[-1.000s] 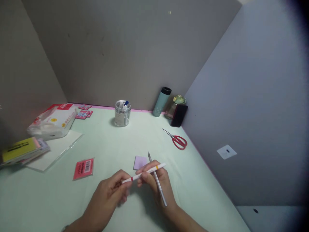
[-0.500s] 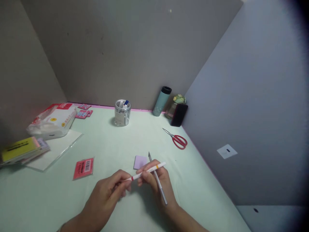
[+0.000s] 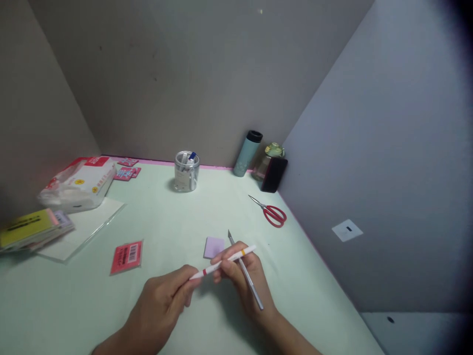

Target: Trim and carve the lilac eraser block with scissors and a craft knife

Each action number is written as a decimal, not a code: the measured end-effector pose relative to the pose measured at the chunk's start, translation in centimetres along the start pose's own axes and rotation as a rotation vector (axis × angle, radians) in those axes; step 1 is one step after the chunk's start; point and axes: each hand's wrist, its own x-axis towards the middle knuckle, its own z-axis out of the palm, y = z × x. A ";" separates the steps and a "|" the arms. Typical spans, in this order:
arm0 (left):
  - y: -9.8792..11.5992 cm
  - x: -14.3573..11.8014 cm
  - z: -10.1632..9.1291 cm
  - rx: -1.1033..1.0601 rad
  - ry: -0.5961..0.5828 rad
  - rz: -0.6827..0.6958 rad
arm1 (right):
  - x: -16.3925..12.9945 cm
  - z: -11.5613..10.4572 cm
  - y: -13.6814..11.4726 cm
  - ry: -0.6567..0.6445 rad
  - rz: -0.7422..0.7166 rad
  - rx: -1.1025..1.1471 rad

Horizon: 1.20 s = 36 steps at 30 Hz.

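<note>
Here both hands share the slim white pen with red and orange bands: left hand pinches its near-left end, right hand grips the middle alongside a thin silver craft knife, just above the table.

Pale green desk boxed in by grey partition walls (dimly lit).

White pen, red and orange bands; red scissors

Craft knife tilted a bit flatter in right hand, white pen seemingly barely raised
</note>
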 end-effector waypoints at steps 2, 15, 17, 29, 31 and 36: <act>-0.1 -0.1 0.0 0.095 0.084 0.152 | 0.0 0.0 -0.2 -0.002 0.005 0.005; -0.3 -0.7 0.4 -0.138 -0.005 -0.080 | -0.2 -0.6 -1.5 0.025 -0.093 -0.070; -0.6 -0.7 0.2 -0.321 -0.075 -0.324 | 0.4 -1.9 -2.7 0.159 -0.237 -0.130; 0.0 0.3 -0.1 -0.962 -0.197 -0.480 | -0.2 -1.3 -1.5 0.021 0.044 0.184; 0.1 0.2 -0.2 -0.975 -0.215 -0.476 | -0.1 -1.3 -1.5 0.021 0.070 0.190; -0.5 0.0 0.0 -0.952 -0.214 -0.459 | 0.3 -1.2 -1.0 0.038 0.098 0.183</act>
